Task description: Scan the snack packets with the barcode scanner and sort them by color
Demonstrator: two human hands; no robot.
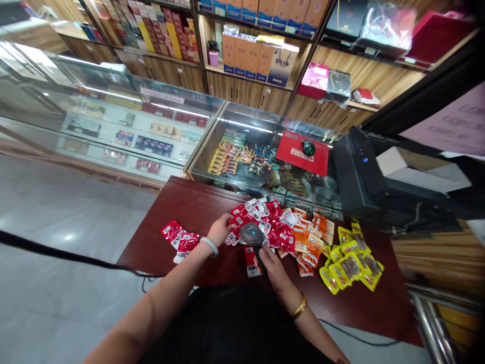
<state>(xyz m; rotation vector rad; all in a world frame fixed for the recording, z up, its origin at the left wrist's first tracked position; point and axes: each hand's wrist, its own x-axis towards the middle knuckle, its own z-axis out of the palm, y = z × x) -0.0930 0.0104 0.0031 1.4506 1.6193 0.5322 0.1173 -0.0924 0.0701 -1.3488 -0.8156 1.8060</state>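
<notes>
My right hand (273, 268) is wrapped round the handle of a black barcode scanner (251, 233), its head over a heap of red and white snack packets (281, 237). At the left edge of that heap, my left hand (220, 230) has its fingertips closed on a red snack packet (238, 221). A few more red packets (173, 231) lie apart on the left of the dark red table (151, 217). One red and white packet (251, 262) lies just below the scanner, partly behind my right hand.
Orange packets (308, 240) and yellow packets (352, 263) lie on the table's right. Behind stands a glass display counter (242, 119) bearing a red mat (291, 156) and a mouse (308, 147). A black monitor or terminal (359, 172) stands at right. A black cable (68, 253) crosses the left.
</notes>
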